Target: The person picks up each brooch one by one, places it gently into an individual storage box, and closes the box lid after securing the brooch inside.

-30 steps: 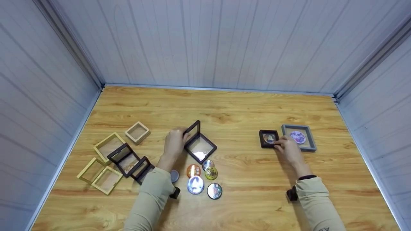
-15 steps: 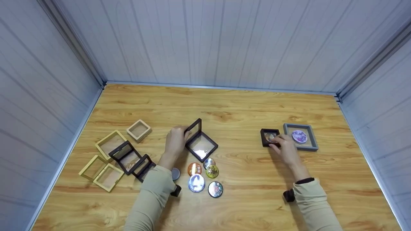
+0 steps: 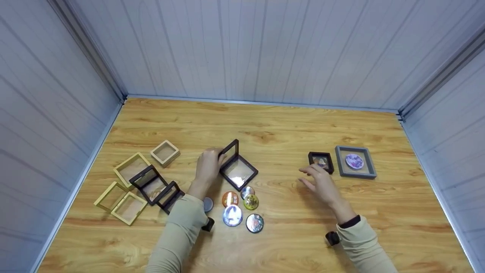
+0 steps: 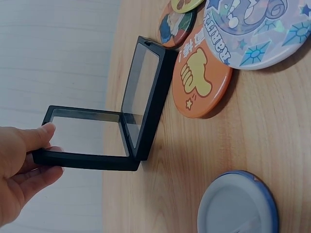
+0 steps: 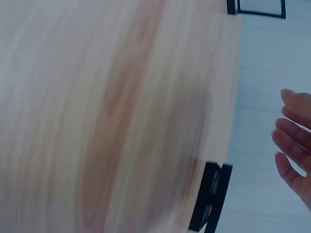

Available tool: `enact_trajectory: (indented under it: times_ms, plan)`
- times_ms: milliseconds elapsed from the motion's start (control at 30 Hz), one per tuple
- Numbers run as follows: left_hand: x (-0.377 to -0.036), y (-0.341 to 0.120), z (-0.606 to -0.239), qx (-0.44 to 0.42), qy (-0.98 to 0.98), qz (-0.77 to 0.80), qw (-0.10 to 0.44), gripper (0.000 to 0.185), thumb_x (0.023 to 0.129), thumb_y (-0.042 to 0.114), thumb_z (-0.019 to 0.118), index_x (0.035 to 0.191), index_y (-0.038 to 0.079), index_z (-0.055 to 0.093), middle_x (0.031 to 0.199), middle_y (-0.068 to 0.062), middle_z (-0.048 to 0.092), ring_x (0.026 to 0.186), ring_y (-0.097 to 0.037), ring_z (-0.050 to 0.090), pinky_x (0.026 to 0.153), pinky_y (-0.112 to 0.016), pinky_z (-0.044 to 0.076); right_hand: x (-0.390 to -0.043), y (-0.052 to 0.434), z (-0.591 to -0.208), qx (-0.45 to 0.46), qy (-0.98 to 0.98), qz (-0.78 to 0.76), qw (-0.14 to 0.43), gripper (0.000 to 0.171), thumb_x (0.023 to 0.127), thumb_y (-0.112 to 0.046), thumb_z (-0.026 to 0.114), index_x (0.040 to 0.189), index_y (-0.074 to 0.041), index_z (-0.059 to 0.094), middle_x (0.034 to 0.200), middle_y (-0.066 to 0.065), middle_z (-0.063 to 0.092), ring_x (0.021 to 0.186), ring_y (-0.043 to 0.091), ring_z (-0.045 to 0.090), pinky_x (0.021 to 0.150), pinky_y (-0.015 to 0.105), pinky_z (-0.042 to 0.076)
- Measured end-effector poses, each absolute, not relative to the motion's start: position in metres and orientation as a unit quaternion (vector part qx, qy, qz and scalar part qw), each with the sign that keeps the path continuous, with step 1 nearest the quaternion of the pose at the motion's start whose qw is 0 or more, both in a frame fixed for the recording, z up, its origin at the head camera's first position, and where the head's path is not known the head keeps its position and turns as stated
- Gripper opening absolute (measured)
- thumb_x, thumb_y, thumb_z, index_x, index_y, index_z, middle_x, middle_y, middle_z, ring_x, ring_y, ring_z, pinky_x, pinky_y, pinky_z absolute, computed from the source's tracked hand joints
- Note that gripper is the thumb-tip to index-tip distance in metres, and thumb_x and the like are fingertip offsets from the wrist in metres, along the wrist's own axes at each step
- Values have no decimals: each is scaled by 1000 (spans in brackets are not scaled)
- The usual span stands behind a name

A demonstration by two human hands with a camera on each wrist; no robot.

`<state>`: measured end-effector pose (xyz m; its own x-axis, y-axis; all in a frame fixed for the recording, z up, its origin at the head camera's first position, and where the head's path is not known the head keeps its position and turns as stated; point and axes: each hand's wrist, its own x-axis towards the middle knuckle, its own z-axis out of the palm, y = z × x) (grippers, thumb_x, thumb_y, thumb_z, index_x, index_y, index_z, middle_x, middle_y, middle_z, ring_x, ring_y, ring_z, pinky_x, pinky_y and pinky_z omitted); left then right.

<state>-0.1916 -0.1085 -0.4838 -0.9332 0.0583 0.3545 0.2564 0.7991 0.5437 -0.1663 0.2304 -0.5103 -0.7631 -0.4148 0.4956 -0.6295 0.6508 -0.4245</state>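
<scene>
My left hand (image 3: 216,156) pinches the raised lid of an open black frame case (image 3: 238,171) at the table's middle; in the left wrist view the left hand (image 4: 48,151) holds the lid's free edge, thumb on top, above the black frame case (image 4: 146,104). Several round badges (image 3: 232,216) lie just in front of it, an orange one (image 4: 200,80) nearest. My right hand (image 3: 310,176) hovers with straight, spread fingers and holds nothing, just left of and in front of a small shut black case (image 3: 321,162). The right wrist view is blurred and shows my fingers (image 5: 291,141) apart from that small black case (image 5: 210,196).
A grey frame (image 3: 365,172) with a purple badge inside lies right of the small case. At the left lie a small tan frame (image 3: 165,152), yellow frames (image 3: 130,168) and two open black cases (image 3: 151,184). A grey-blue badge (image 3: 207,204) peeks from under my left sleeve. Walls close three sides.
My right hand has let go of the small black case and drawn back left and toward me, fingers spread. The left hand still holds the lid up.
</scene>
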Motion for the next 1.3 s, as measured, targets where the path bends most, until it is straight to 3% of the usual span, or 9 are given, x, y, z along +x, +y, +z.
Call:
enact_trajectory:
  times_ms: [367,733,1300]
  plan:
    - [-192,-109,-485,-82,-934,-307,163,12,82,12,62,79,1,66,72,-12,62,68,-28,60,59,-40,46,-147,189,-507,361,-874,302,120,32,71,-5,72,100,2,60,90,10,59,77,23,58,67,30,50]
    - [-192,-109,-485,-82,-934,-303,170,15,81,12,63,87,-2,67,79,-14,64,75,-30,61,64,-41,48,-135,152,-503,440,-859,249,83,36,73,-14,70,105,-1,59,97,9,57,90,21,56,80,30,47]
    - [-193,-110,-488,-82,-933,-306,170,11,81,11,63,82,0,66,76,-13,63,72,-30,60,62,-42,47,-122,100,-513,529,-818,220,50,38,71,-14,72,104,0,59,101,7,53,93,18,52,84,24,43]
